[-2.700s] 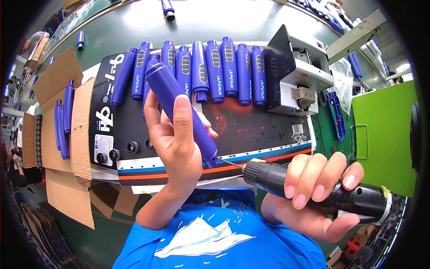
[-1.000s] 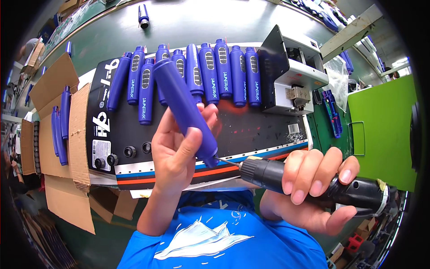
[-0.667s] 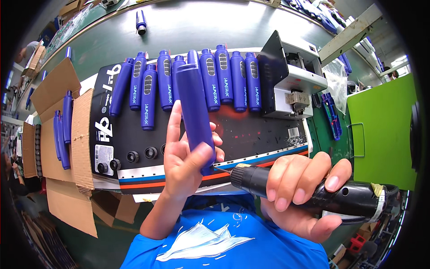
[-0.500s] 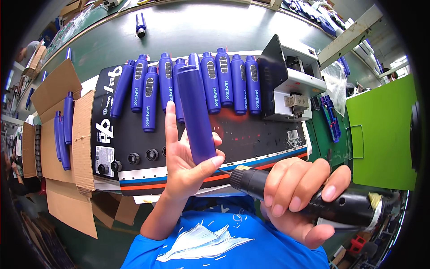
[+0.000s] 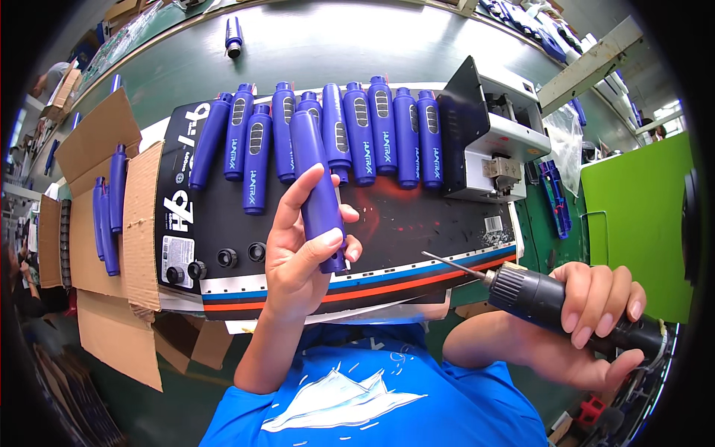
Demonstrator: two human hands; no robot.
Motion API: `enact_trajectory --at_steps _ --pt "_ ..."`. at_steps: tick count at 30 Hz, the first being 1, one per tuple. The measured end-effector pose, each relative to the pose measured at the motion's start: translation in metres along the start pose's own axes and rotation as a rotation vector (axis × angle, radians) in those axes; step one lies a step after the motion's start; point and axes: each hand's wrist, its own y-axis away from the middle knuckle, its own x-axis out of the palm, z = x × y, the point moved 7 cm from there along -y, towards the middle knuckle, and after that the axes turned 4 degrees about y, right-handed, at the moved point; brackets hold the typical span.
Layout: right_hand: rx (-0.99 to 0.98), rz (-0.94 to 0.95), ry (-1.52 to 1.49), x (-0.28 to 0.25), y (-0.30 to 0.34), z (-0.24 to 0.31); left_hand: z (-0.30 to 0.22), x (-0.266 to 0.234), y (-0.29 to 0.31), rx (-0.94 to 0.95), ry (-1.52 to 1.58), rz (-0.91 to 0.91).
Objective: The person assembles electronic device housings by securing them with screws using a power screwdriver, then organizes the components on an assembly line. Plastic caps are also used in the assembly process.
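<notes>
A blue plastic handle housing [image 5: 316, 175] stands nearly upright in my left hand [image 5: 302, 249], with fingers and thumb wrapped round its lower half. Off to the right, my right hand [image 5: 577, 331] grips a black electric screwdriver [image 5: 529, 298]. Its long thin bit points left and is apart from the housing. Behind the held piece, a row of similar blue housings [image 5: 360, 141], several with grey button panels, lies on the black printed mat [image 5: 387, 246]. A few small black ring caps [image 5: 227, 258] sit on the mat left of my left hand.
A white and black machine [image 5: 499, 149] stands at the mat's right end. Beyond it is a green panel [image 5: 633, 223]. An open cardboard box [image 5: 141, 223] on the left holds more blue housings. One more blue piece [image 5: 234, 37] lies on the far bench.
My right hand has drawn the screwdriver away to the right, so its bit is clear of the housing. The housing has turned in my left hand, and its lower end has come into sight.
</notes>
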Motion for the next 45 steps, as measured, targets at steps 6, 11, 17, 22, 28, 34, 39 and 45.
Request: enact_trajectory --at_steps 6,11,17,22,28,34,39,45 --pt "0.054 0.015 -0.025 0.004 0.013 -0.015 0.008 0.004 -0.002 -0.010 -0.098 -0.046" --pt "-0.056 0.034 0.291 -0.040 -0.006 0.001 -0.020 0.021 0.007 0.453 -1.084 0.143" --pt "-0.091 -0.232 0.664 -0.086 -0.056 -0.002 -0.015 0.038 0.005 0.269 -0.570 0.054" --pt "-0.125 -0.242 0.820 -0.078 -0.075 -0.026 -0.004 0.009 0.010 0.047 -0.384 0.008" --pt "-0.059 -0.177 0.860 -0.080 -0.078 -0.042 -0.001 0.012 0.004 0.062 -0.290 -0.041" --pt "-0.012 -0.214 0.907 -0.078 -0.060 -0.042 0.003 0.021 0.000 0.090 -0.297 -0.001" --pt "0.120 -0.261 0.498 -0.086 -0.031 -0.017 0.018 0.017 -0.002 -0.046 -0.071 -0.178" --pt "0.163 -0.105 0.048 -0.036 -0.001 0.006 0.033 0.021 -0.006 -0.103 0.072 -0.209"
